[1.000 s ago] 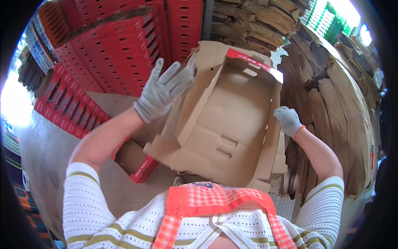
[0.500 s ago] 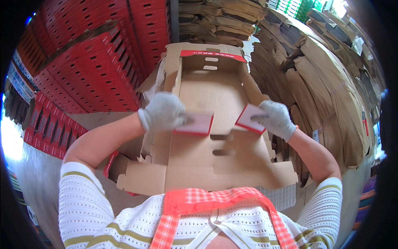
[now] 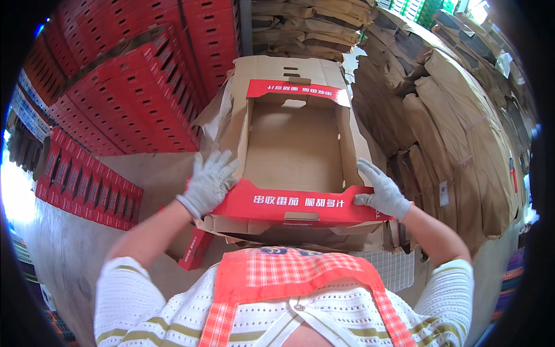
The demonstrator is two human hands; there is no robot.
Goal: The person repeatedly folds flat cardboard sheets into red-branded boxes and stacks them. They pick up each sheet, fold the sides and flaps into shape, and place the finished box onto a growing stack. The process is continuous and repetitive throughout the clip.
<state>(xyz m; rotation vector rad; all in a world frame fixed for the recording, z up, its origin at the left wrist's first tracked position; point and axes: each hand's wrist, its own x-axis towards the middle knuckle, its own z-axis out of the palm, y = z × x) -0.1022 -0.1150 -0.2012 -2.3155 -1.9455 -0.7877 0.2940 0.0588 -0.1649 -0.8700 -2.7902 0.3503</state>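
Squarely at the centre of the frame sits the cardboard tray (image 3: pixel 293 144), its long axis running nearly straight up from my chest, one short end toward me and the other toward the top. Inside it is plain brown, with low side walls; both short ends carry red panels with white lettering, and a pale cut-out shows at the far end. Half a second ago its near end lay flat as brown flaps, and I held two red-edged flaps over the floor of it; now the near red panel (image 3: pixel 272 199) stands across that end. My left hand (image 3: pixel 209 184), gloved, spreads its fingers over the panel's left corner. My right hand (image 3: pixel 384 191) has its fingers stretched out along the right corner, thumb against the red. Farther out, red boxes (image 3: pixel 130 87) fill the upper left, and brown-wrapped bundles (image 3: pixel 451 127) crowd the right.
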